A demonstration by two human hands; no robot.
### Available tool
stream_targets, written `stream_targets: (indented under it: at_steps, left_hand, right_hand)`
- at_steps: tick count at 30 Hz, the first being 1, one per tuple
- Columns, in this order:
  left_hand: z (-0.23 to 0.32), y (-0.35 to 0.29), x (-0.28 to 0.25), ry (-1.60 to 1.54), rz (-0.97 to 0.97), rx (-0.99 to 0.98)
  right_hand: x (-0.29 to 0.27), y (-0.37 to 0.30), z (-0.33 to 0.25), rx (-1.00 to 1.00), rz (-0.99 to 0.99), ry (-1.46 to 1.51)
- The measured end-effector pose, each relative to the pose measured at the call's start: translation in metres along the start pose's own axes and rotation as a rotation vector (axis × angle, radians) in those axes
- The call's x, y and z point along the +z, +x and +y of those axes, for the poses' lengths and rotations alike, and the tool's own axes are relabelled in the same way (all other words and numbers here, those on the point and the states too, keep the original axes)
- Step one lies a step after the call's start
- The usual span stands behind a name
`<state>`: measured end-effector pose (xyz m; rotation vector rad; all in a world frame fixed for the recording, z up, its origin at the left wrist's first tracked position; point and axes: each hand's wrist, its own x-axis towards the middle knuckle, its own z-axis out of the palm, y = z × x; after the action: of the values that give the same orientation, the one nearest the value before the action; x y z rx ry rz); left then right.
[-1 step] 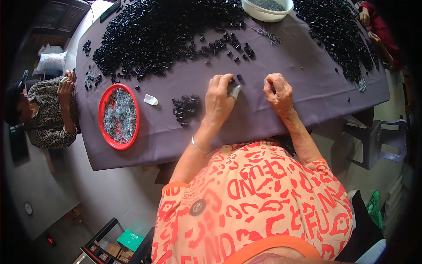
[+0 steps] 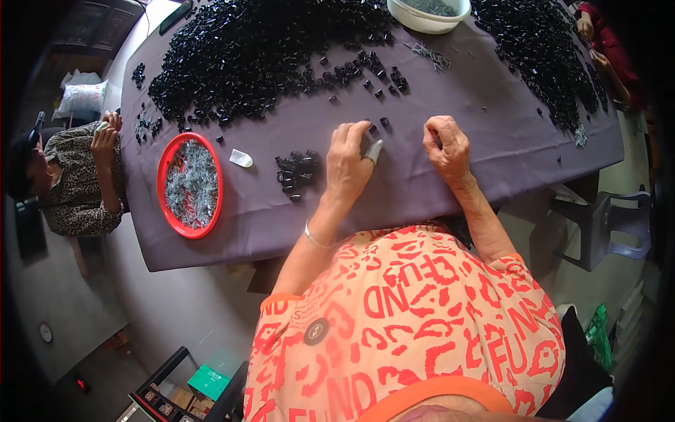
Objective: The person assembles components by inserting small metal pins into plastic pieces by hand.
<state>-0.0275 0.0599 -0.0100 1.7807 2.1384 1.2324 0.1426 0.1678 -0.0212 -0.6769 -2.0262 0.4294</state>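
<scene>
My left hand (image 2: pixel 349 156) rests low over the purple-grey tablecloth, fingers bent and side by side, with a pale finger cot (image 2: pixel 375 150) on the thumb, which stands apart from them. At its fingertips lies a small black plastic piece (image 2: pixel 373 129), with a second black piece (image 2: pixel 384 122) just beyond. To the right, my right hand (image 2: pixel 448 148) is curled closed, thumb against the fingers; whatever it holds is hidden. Left of my left hand sits a small cluster of black pieces (image 2: pixel 298 171). A white finger cot (image 2: pixel 240 159) lies farther left.
A red oval basket (image 2: pixel 162 176) holds clear, spiky small parts. Large heaps of black pieces (image 2: pixel 232 63) cover the far table, beside a white bowl (image 2: pixel 430 24) of grey parts. People sit at the left (image 2: pixel 81 176) and far right (image 2: pixel 615 60). A grey plastic chair (image 2: pixel 598 225) stands right.
My left fingers have shifted slightly left, showing more of the black piece at their tips. My right hand stays nearly in place.
</scene>
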Motion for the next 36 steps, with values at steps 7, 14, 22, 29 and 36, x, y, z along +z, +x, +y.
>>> stream_targets:
  at_steps: [7, 14, 22, 29, 36]
  left_hand:
    - [0.008, -0.014, -0.019, -0.181, 0.025, -0.225]
    - [0.004, 0.032, 0.007, 0.227, 0.041, -0.048]
    - [0.010, 0.043, 0.024, 0.196, -0.025, 0.147]
    - [0.022, 0.017, -0.005, -0.868, -0.061, -0.434]
    - [0.006, -0.034, -0.027, -1.604, -0.039, -0.885]
  right_hand:
    - [0.000, 0.003, 0.001, 0.103, -0.013, 0.124]
    - [-0.003, 0.004, 0.002, 0.148, 0.002, 0.123]
    - [-0.004, 0.009, 0.001, 0.115, 0.005, 0.100]
    - [-0.006, 0.004, -0.001, 0.149, -0.015, 0.128]
    - [-0.004, 0.004, 0.003, 0.247, -0.066, 0.116]
